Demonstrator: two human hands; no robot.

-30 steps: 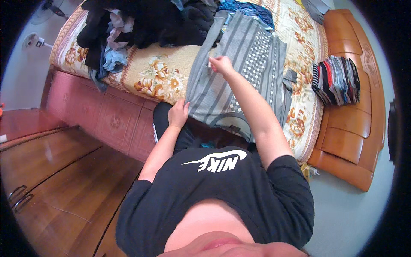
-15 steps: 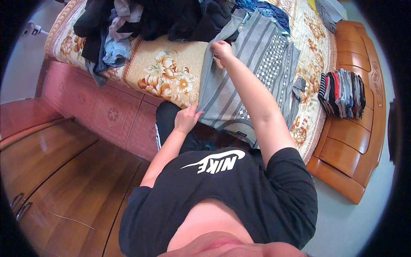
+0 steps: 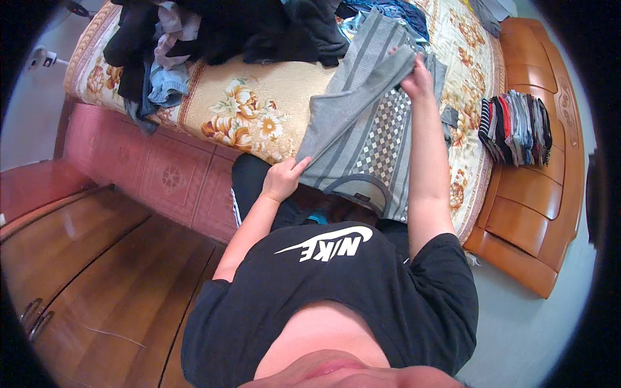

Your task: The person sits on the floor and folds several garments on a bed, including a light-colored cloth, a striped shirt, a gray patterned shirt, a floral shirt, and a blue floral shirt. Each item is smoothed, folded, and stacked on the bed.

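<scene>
A grey sweater (image 3: 384, 132) with stripes and a checkered panel lies spread on the bed, its neckline toward me. At its near left corner, the shoulder, my left hand (image 3: 283, 180) is closed in a pinch on the fabric. One plain grey sleeve (image 3: 352, 105) is folded slantwise across the body. Its far end is in the closed fingers of my right hand (image 3: 418, 79), over the sweater's far right part. The other sleeve is mostly hidden by my right forearm.
Dark clothes (image 3: 239, 32) are heaped on the bed's far left, with light blue denim (image 3: 168, 84) hanging among them. Blue garments (image 3: 404, 16) lie beyond the sweater. A row of folded clothes (image 3: 516, 129) rests by the wooden headboard (image 3: 517, 210). Wooden cabinet doors (image 3: 97, 278) are at left.
My right hand has moved right and slightly away, carrying the sleeve from the sweater's left edge across its body. The left hand keeps its grip on the shoulder.
</scene>
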